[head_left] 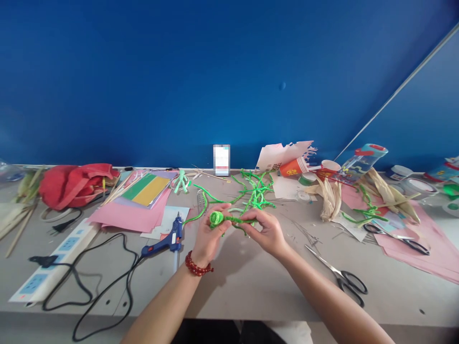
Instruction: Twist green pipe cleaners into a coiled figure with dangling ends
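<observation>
A green fuzzy-stem piece [216, 219] with a coiled round head is held above the middle of the table. My left hand [210, 235], with a red beaded bracelet on its wrist, grips it just beside the coil, fingers closed. The thumb and fingers of my right hand [264, 231] pinch its twisted stem on the right. Behind both hands lies a tangled pile of green fuzzy stems [260, 188]. One long green stem [204, 205] curves over the table left of the pile.
A blue glue gun [163, 244] stands left of my hands, its black cable running to a white power strip [53, 263]. Black-handled scissors [339, 272] lie at right. Pink paper [132, 212], a red bag [77, 184], an orange cup [292, 167] and a phone [221, 160] are farther back.
</observation>
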Demonstrator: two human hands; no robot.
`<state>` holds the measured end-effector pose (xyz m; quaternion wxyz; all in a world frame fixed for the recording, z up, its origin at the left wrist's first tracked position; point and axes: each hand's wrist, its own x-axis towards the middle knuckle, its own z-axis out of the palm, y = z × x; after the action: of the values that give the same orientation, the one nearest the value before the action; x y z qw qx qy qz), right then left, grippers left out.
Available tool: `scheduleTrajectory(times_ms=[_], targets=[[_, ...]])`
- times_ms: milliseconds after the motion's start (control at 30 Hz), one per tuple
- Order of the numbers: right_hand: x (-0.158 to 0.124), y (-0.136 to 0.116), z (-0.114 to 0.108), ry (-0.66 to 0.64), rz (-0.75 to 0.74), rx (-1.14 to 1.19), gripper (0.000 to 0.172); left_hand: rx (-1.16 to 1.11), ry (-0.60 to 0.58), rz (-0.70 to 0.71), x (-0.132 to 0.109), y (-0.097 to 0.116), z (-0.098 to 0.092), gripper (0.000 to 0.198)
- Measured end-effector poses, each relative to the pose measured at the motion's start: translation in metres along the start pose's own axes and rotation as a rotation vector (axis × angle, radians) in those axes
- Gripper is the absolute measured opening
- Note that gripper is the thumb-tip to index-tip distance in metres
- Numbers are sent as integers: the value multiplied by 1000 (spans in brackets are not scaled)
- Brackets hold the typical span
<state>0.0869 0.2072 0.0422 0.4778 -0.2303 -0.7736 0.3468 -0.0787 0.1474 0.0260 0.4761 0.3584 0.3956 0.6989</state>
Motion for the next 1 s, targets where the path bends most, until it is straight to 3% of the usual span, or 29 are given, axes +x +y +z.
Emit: scheduleTrajectory(times_ms=[67, 133, 333, 567, 767, 1000], targets=[[-1, 4, 0, 49, 42, 40, 10, 28, -31, 38, 0, 1, -1, 52], [-3, 7, 0, 86, 100, 120, 13, 102, -38, 90, 0, 2, -2, 52], [-7, 10, 6, -2, 169, 320, 21, 249, -116, 87, -2, -4, -4, 19], [-6, 5, 11, -25, 199, 250, 27, 293, -5, 142, -5, -9, -5, 19], [-5, 9, 5, -58, 313, 434, 27, 241, -44, 72, -5, -1, -1, 18], [-3, 10, 3, -93, 291, 454, 23, 309, -22, 86, -5, 2, -2, 18]])
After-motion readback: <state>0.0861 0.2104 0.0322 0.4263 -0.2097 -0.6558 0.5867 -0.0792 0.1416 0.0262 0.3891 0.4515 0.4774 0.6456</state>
